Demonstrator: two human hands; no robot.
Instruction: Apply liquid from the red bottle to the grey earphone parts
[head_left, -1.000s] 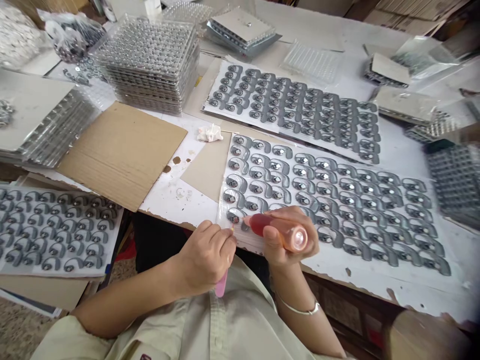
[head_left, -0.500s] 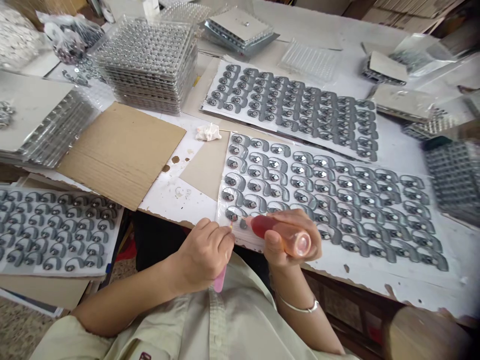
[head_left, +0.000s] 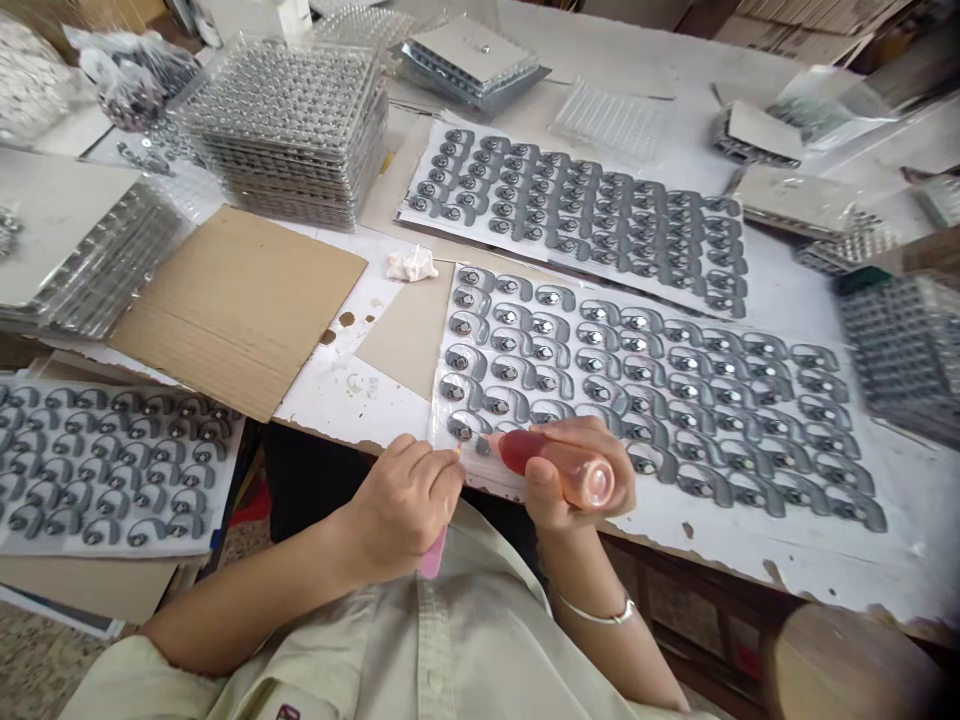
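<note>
My left grip closes narrowly on a pink-handled tool; my right grip holds a red squeeze bottle, tip pointing nine o'clock beside a gray hook-shaped piece.

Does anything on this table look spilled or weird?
Yes. Brown drip stains mark the white paper table covering, just beside the cardboard sheet. They look like spilled drops. A crumpled white tissue also lies nearby, out of line with the neat rows.

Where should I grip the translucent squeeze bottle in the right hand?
Grip its wide barrel from the rear end, as the right hand does: the bottle lies nearly flat and tapers to a narrow tip pointing left, so fingers stay behind the taper.
</note>
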